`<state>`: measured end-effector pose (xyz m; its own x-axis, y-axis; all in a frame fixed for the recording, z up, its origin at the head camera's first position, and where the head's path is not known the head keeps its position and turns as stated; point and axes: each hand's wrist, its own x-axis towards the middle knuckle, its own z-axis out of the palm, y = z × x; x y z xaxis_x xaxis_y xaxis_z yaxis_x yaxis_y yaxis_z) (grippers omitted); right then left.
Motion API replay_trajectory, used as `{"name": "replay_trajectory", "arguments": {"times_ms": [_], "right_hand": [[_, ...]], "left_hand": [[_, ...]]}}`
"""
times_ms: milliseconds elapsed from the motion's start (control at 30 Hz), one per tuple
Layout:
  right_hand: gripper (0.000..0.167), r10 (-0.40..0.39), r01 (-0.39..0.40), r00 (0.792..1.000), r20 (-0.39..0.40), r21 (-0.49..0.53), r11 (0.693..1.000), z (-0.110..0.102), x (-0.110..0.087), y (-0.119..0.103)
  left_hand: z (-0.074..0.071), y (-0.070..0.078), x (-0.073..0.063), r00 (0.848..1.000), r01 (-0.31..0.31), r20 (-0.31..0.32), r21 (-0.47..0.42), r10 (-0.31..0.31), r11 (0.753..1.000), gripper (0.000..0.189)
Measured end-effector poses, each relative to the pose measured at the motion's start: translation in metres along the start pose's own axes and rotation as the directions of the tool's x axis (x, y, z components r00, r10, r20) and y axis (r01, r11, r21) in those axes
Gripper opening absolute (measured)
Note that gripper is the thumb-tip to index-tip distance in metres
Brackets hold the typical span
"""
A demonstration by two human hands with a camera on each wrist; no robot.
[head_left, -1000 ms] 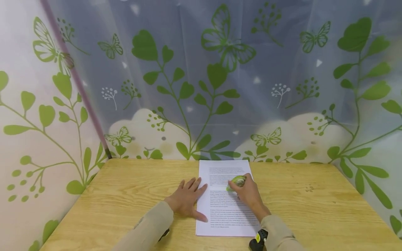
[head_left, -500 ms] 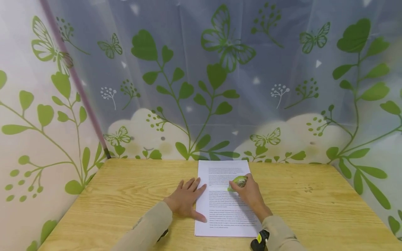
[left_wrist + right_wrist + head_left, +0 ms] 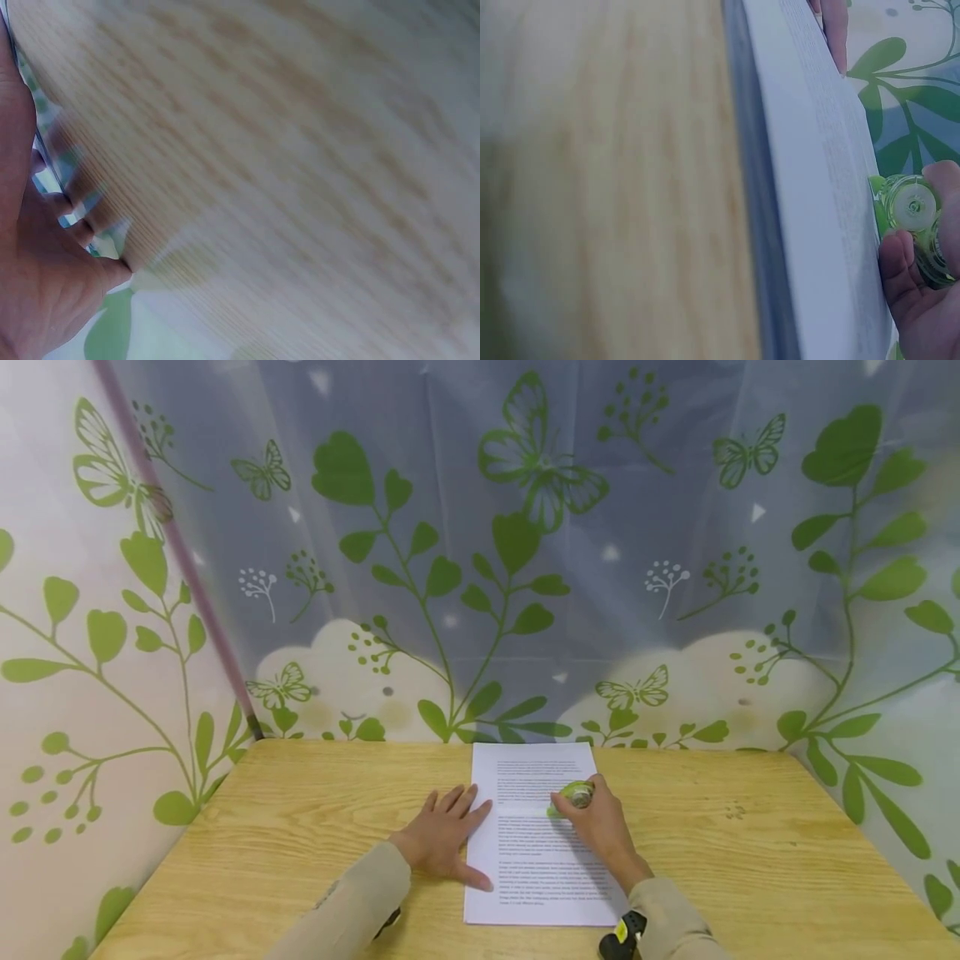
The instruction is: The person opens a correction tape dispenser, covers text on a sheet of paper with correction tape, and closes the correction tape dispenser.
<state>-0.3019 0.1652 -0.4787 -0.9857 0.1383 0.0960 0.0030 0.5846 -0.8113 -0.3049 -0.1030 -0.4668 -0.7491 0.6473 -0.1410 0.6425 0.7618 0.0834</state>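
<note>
A white sheet of printed text (image 3: 551,906) lies on the table, and in the right wrist view the paper (image 3: 799,187) appears to have some thickness. My left hand (image 3: 446,837) rests with spread fingers on its left margin, the palm side partly over the wood. In the left wrist view that hand (image 3: 45,277) lies against the tabletop. My right hand (image 3: 603,831) pinches a green see-through correction tape (image 3: 577,795) between thumb and fingers. Its tip touches the page at a pale blank band between text blocks. The right wrist view shows the correction tape's (image 3: 913,204) round spool.
The wooden table (image 3: 322,793) runs to a curtain (image 3: 645,585) printed with leaves and butterflies. Small dark marks (image 3: 735,812) are on the wood at the right. A dark device with a yellow patch (image 3: 621,935) sits at the right wrist.
My right hand has slid the correction tape slightly to the right across the page. The left hand stays in place on the margin.
</note>
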Motion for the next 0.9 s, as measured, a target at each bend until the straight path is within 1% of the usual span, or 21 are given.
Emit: {"name": "replay_trajectory", "arguments": {"times_ms": [167,433,633,900], "right_hand": [[0.049,-0.009,0.009,1.0,-0.01,-0.003,1.0,-0.0017,0.0011,0.0033],[0.048,-0.01,0.01,1.0,0.0,0.009,1.0,-0.0051,0.0011,0.0057],[0.048,0.0,0.0,1.0,-0.005,0.001,1.0,-0.0062,0.0007,0.0067],[0.051,0.013,-0.013,1.0,0.004,-0.006,1.0,-0.0098,-0.0002,0.0068]], "left_hand": [[-0.003,0.0011,-0.0005,1.0,0.002,0.003,0.002,-0.002,1.0,0.114],[-0.0039,0.0022,-0.0017,1.0,0.0,0.006,0.006,0.0,1.0,0.114],[-0.0035,0.0023,-0.0019,1.0,0.011,0.012,0.014,-0.011,1.0,0.115],[-0.0035,0.0021,-0.0015,1.0,0.01,0.014,0.003,-0.01,1.0,0.114]]}}
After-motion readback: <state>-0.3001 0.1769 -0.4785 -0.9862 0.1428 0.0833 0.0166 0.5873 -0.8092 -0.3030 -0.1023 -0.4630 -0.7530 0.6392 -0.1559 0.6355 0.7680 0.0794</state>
